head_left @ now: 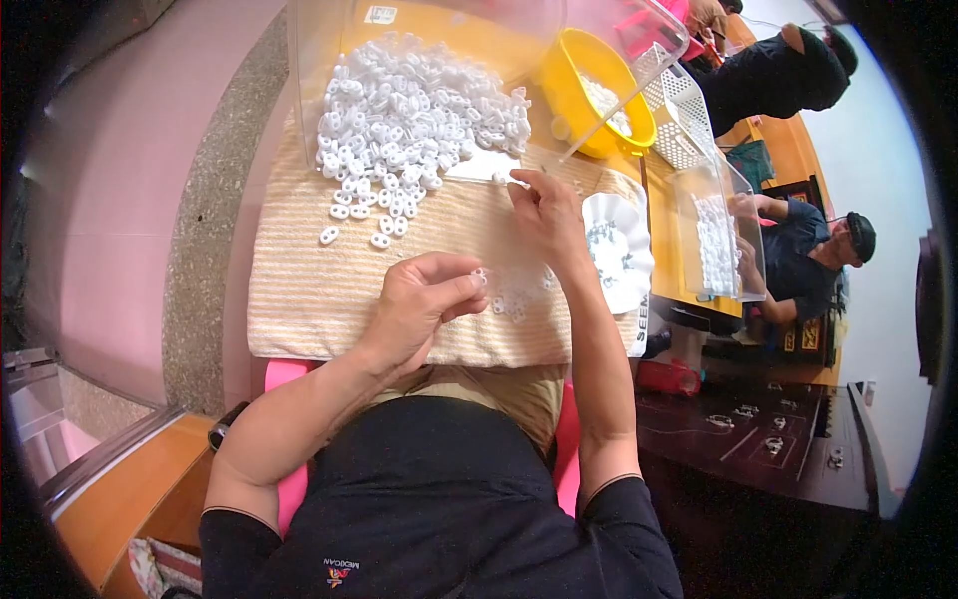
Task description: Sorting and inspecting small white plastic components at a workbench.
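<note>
My left hand [424,304] is closed in a pinch on a small whitish piece [480,276] above the striped towel [329,299]. My right hand [551,215] reaches farther forward, its index finger and thumb a little apart. Close to those fingertips is a small white piece [500,179], which does not look gripped. White oval two-hole parts [399,125] form a large heap at the mouth of a clear plastic bin [469,20], with several spilled onto the towel. Small clear or whitish bits [514,301] lie between my forearms.
A white fluted dish [629,275] with small grey-blue bits stands right of my right forearm. Beyond are a yellow basin [559,90] of white parts and a white perforated basket [679,110]. At right, another person [808,250] handles a clear bin [733,200] of white parts.
</note>
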{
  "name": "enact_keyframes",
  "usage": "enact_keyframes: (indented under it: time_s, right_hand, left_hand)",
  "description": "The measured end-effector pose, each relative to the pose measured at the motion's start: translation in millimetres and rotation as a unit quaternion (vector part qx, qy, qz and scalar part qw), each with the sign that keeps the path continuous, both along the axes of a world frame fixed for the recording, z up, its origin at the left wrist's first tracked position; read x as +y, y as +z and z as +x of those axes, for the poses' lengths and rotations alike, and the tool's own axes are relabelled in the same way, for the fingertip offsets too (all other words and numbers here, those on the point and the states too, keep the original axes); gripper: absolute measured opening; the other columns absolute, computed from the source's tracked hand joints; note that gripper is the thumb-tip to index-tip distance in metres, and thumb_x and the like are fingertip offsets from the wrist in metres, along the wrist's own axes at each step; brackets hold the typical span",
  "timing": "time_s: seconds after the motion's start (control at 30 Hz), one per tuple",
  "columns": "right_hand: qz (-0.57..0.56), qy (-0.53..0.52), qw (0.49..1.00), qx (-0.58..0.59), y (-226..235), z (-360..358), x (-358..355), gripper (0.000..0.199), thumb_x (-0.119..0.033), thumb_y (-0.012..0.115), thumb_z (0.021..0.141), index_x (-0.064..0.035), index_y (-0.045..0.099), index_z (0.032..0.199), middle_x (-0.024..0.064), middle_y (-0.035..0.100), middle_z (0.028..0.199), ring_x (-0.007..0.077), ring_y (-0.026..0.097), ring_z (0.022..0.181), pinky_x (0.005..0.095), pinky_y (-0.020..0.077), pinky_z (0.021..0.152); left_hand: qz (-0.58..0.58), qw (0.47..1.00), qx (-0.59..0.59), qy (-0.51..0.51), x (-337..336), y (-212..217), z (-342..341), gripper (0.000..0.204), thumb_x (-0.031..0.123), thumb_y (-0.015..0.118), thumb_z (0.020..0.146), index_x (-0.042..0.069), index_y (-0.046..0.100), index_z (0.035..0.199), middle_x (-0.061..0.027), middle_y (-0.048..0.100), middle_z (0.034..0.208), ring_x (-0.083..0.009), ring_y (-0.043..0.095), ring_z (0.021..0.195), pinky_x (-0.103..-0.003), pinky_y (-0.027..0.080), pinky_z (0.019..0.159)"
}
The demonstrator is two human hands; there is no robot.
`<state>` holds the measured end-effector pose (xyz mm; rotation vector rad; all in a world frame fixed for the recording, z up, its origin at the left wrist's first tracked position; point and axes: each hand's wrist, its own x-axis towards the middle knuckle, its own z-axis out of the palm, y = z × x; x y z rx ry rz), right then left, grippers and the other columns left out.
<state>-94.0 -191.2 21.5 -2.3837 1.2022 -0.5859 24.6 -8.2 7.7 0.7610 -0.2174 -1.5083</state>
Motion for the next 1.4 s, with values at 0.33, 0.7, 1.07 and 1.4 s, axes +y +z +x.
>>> enact_keyframes:
  time_s: [0.33, 0.7, 1.07, 1.4]
  right_hand:
    - [-0.04, 0.024, 0.999, 0.005, -12.3, 1.7, 2.7, 0.027, -0.015, 0.062, 0.082, -0.0043, 0.067, 0.107, 0.017, 0.067, 0.081, 0.0313, 0.065, 0.075, 0.0381, 0.0505, 0.07]
    - [0.01, 0.006, 0.999, -0.036, -3.7, -6.5, 2.9, 0.025, -0.015, 0.063, 0.084, -0.0002, 0.067, 0.104, 0.0187, 0.067, 0.079, 0.0316, 0.066, 0.076, 0.0386, 0.0506, 0.072]
    - [-0.01, 0.027, 0.998, -0.057, -6.7, -22.7, -3.4, 0.022, -0.016, 0.067, 0.084, 0.0, 0.069, 0.099, 0.0123, 0.066, 0.073, 0.0189, 0.061, 0.064, 0.0307, 0.0484, 0.061]
    - [-0.078, -0.002, 0.996, 0.033, -16.3, 14.3, -6.1, 0.026, -0.022, 0.066, 0.083, -0.0047, 0.07, 0.101, 0.0157, 0.068, 0.085, 0.0315, 0.064, 0.08, 0.0395, 0.05, 0.074]
  left_hand:
    - [0.004, 1.0, -0.003, 0.005, 1.7, -5.5, -4.2, 0.018, 0.001, 0.065, 0.086, -0.002, 0.062, 0.103, -0.0097, 0.067, 0.094, -0.0156, 0.066, 0.08, -0.03, 0.057, 0.078]
    - [0.005, 1.0, 0.006, 0.008, -1.3, -5.4, -0.4, 0.015, 0.001, 0.064, 0.086, -0.001, 0.063, 0.101, -0.0084, 0.066, 0.09, -0.0162, 0.066, 0.078, -0.03, 0.057, 0.077]
    - [0.012, 1.0, 0.003, 0.007, -0.8, -4.7, -2.2, 0.016, 0.001, 0.065, 0.086, -0.001, 0.063, 0.102, -0.0097, 0.067, 0.095, -0.016, 0.066, 0.078, -0.03, 0.057, 0.077]
    - [0.009, 1.0, 0.012, 0.008, -0.4, -5.8, -0.4, 0.015, 0.001, 0.065, 0.086, 0.0, 0.063, 0.101, -0.0087, 0.067, 0.093, -0.0156, 0.066, 0.079, -0.029, 0.058, 0.076]
